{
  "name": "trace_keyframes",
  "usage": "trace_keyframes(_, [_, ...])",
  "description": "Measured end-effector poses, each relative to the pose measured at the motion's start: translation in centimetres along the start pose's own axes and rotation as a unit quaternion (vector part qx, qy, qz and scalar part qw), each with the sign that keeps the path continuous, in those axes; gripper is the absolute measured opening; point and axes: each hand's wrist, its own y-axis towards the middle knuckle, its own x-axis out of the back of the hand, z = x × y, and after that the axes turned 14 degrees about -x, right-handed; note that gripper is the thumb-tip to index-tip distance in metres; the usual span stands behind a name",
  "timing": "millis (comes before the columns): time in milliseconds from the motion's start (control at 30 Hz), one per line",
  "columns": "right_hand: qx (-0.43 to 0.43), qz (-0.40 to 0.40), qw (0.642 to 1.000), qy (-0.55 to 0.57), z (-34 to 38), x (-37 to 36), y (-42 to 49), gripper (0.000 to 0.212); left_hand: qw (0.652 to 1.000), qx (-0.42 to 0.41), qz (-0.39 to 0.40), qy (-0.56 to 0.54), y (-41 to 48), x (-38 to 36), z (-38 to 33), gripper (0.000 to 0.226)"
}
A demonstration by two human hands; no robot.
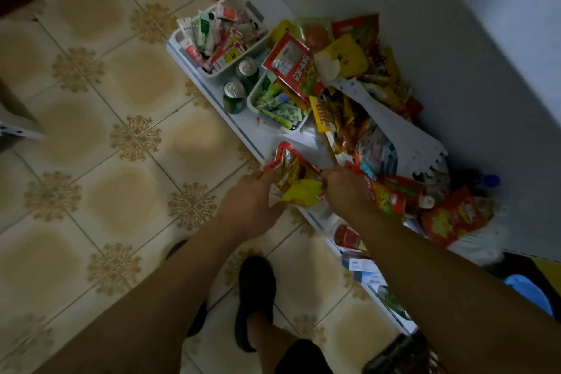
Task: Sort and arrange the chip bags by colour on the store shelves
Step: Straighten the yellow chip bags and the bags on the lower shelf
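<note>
I look down at a low white shelf (212, 106) heaped with snack bags. My left hand (249, 203) and my right hand (346, 191) both grip a bunch of red and yellow chip bags (296, 179) at the shelf's front edge. A big pile of red, yellow and orange bags (349, 91) covers the shelf behind them. More red bags (449, 218) lie to the right of my right forearm. A red bag with a clear window (288, 64) leans on top of the pile at the back.
A white basket of small tubes and packets (218, 36) stands at the shelf's far end, two green cans (239, 85) and a small tray of green sachets (279, 103) beside it. A white bracket (397, 127) lies across the pile. Tiled floor at left; my shoe (255, 291) below.
</note>
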Motion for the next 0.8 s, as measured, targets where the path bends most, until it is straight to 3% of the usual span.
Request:
trace_keyframes(167, [0.034,0.032,0.979,0.196,0.8,6.0,-3.6,0.014,1.0,0.016,0.012,0.003,-2.4,4.7,-2.8,0.063])
trace_keyframes(233, [0.026,0.101,0.952,0.289,2.3,10.5,-6.3,0.001,1.0,0.017,-0.002,-0.013,-4.1,7.8,-4.6,0.067])
trace_keyframes(267, [0.023,0.128,0.937,0.323,3.1,13.0,-7.6,0.009,1.0,0.014,-0.013,-0.023,-5.0,9.5,-5.5,0.07])
trace_keyframes(400, [0.052,0.154,0.908,0.385,6.2,21.8,-12.4,0.006,0.999,0.011,-0.013,0.043,-9.1,16.5,-8.9,0.094])
trace_keyframes(500, [0.093,0.144,0.911,0.374,8.0,28.6,-15.4,0.009,0.997,0.019,-0.02,0.069,-12.2,22.1,-11.1,0.101])
trace_keyframes(567, [0.126,0.136,0.902,0.389,9.1,33.3,-17.8,0.015,0.998,0.006,-0.032,0.05,-14.3,25.6,-13.1,0.093])
trace_keyframes(667, [0.139,0.096,0.905,0.39,10.4,39.9,-20.9,0.013,0.995,0.001,-0.076,-0.067,-17.3,30.1,-15.7,0.067])
trace_keyframes(800, [0.113,-0.013,0.906,0.407,11.2,46.9,-23.9,0.02,0.97,-0.033,-0.129,-0.202,-20.2,35.0,-18.1,0.053])
